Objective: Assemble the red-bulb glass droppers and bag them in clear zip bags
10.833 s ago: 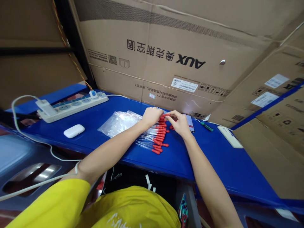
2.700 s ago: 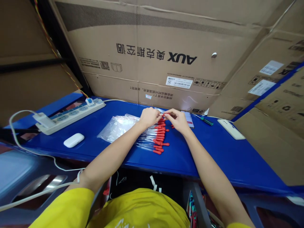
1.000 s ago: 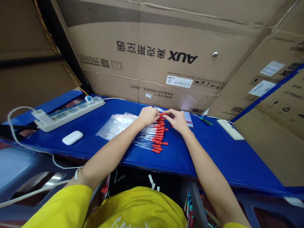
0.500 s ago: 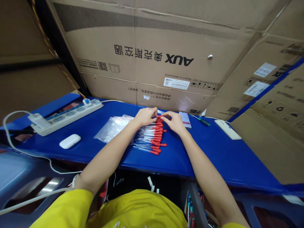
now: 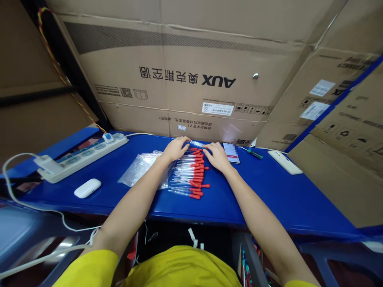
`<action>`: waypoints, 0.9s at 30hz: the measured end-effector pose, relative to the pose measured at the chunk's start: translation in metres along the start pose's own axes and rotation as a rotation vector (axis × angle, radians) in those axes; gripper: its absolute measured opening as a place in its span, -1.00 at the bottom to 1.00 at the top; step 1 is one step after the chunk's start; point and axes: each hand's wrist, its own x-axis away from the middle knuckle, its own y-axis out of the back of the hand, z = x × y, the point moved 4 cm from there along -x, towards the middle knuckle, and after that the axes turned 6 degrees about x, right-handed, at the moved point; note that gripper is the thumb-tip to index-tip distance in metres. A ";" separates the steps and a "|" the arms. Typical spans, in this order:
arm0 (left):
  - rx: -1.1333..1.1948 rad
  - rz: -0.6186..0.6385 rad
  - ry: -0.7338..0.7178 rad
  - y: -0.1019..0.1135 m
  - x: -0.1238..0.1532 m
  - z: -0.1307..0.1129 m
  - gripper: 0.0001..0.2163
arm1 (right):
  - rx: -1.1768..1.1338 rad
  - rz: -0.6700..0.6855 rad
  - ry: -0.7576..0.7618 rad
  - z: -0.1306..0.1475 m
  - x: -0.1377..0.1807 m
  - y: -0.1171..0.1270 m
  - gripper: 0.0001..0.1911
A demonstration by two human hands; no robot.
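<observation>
Both hands have parted from their pinch of a moment ago and now lie flat; the left hand point(image 5: 175, 148) and right hand point(image 5: 217, 156) rest palm down, fingers loose, gripping nothing, at the far end of the row of droppers point(image 5: 191, 175); the row lies mid-table, its near end just short of the front edge of the table point(image 5: 269, 199); bags point(image 5: 139, 173) touch its left side; a phone point(image 5: 231, 151) sits just beside the right hand; bare blue surface opens to the right, below a screwdriver point(image 5: 253, 152).
</observation>
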 end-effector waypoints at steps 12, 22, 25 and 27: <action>-0.046 0.016 0.143 -0.005 0.000 0.005 -0.72 | 0.295 0.102 -0.062 -0.001 -0.012 -0.012 -0.74; -0.015 -0.032 0.104 -0.003 -0.003 -0.009 -0.76 | 0.320 0.081 -0.111 -0.003 -0.016 -0.013 -0.84; -0.037 -0.056 0.047 0.000 -0.003 -0.016 -0.76 | 0.320 0.051 -0.102 0.001 -0.015 -0.005 -0.83; -0.067 -0.086 -0.028 0.003 -0.003 -0.025 -0.74 | 0.308 0.014 -0.096 0.004 -0.013 0.005 -0.81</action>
